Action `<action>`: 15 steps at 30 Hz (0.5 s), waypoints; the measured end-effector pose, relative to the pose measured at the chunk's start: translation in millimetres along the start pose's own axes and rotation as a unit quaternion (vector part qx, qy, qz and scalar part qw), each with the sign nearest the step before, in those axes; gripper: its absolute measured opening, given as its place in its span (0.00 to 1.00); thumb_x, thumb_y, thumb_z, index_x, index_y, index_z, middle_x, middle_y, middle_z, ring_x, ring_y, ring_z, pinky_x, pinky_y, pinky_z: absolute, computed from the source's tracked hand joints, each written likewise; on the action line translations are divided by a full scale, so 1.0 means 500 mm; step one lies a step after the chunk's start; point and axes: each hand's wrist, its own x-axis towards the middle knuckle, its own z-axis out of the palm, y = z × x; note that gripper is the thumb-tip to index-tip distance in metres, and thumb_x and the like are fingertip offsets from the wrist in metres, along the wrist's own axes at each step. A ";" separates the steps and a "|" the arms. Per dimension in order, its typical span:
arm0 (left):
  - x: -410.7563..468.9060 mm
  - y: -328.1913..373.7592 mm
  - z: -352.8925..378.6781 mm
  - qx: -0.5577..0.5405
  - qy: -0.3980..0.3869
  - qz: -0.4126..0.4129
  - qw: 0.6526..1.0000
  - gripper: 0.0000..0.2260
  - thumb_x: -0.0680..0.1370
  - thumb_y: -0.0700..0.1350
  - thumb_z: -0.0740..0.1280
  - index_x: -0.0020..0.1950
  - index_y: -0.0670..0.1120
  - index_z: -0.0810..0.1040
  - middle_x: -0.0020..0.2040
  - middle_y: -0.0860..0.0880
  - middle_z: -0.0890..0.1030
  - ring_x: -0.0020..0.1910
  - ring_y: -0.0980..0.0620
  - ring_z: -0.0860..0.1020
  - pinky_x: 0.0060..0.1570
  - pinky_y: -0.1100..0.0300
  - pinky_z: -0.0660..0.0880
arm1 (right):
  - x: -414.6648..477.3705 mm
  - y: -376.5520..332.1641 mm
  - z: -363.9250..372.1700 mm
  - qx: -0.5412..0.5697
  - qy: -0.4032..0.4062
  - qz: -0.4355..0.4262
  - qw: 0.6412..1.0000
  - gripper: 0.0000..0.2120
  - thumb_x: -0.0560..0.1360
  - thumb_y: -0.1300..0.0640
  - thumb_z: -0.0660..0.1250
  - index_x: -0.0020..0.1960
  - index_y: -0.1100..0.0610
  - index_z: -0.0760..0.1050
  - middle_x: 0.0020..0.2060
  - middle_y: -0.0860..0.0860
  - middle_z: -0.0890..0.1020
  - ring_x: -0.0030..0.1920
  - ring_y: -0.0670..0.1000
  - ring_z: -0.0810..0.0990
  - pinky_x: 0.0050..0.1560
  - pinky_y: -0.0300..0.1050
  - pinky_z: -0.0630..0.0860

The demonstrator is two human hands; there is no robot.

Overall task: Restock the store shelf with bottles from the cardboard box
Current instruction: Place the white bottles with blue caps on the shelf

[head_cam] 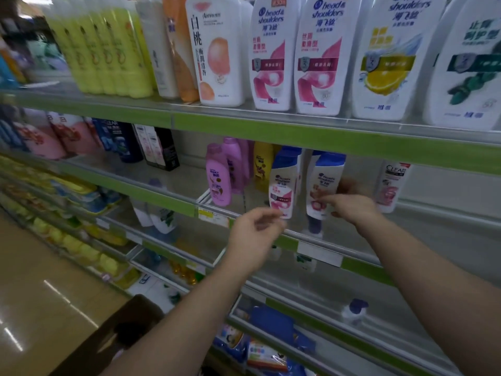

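Two small white shampoo bottles with blue caps stand side by side on the second shelf (320,241). My right hand (352,206) grips the right-hand bottle (324,180) from its right side, fingers across its lower front. My left hand (253,236) hovers just below and left of the left-hand bottle (282,188), its fingers loosely curled, apart and holding nothing. The brown cardboard box (116,332) is at the bottom left, partly hidden by my left forearm; its contents are not visible.
Purple bottles (218,177) and a yellow one (261,164) stand left of the pair, a white Clear bottle (391,185) to the right. Large white shampoo bottles (272,55) fill the shelf above. More goods sit on the lower shelves. The shop floor (40,294) lies at the left.
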 end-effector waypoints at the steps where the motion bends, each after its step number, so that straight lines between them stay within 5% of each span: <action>1: -0.017 -0.022 -0.022 0.004 0.013 -0.015 1.000 0.08 0.77 0.42 0.72 0.55 0.50 0.82 0.49 0.53 0.84 0.46 0.62 0.81 0.44 0.71 0.77 | 0.004 -0.003 0.006 0.017 -0.006 -0.004 1.000 0.12 0.69 0.58 0.78 0.46 0.47 0.78 0.46 0.44 0.84 0.48 0.47 0.81 0.60 0.54 0.80; 5: -0.087 -0.102 -0.105 -0.002 0.084 -0.090 0.992 0.08 0.76 0.40 0.72 0.53 0.52 0.82 0.45 0.49 0.85 0.47 0.53 0.83 0.49 0.57 0.79 | 0.017 -0.003 0.023 0.051 -0.019 -0.024 0.998 0.13 0.70 0.65 0.76 0.47 0.49 0.79 0.47 0.48 0.85 0.50 0.50 0.84 0.60 0.56 0.79; 8: -0.146 -0.148 -0.155 -0.014 0.135 -0.127 0.983 0.09 0.77 0.37 0.71 0.54 0.48 0.81 0.44 0.44 0.85 0.47 0.46 0.84 0.46 0.57 0.78 | 0.028 0.002 0.022 0.047 -0.043 -0.037 0.997 0.12 0.71 0.64 0.76 0.47 0.49 0.79 0.45 0.46 0.85 0.47 0.47 0.83 0.58 0.55 0.79; 15: -0.291 -0.237 -0.244 -0.024 0.266 -0.223 0.938 0.09 0.76 0.34 0.70 0.55 0.42 0.80 0.43 0.38 0.84 0.42 0.42 0.81 0.41 0.55 0.75 | 0.049 0.008 0.004 0.049 -0.042 -0.048 0.997 0.15 0.71 0.64 0.76 0.57 0.57 0.79 0.56 0.55 0.84 0.56 0.55 0.83 0.63 0.59 0.77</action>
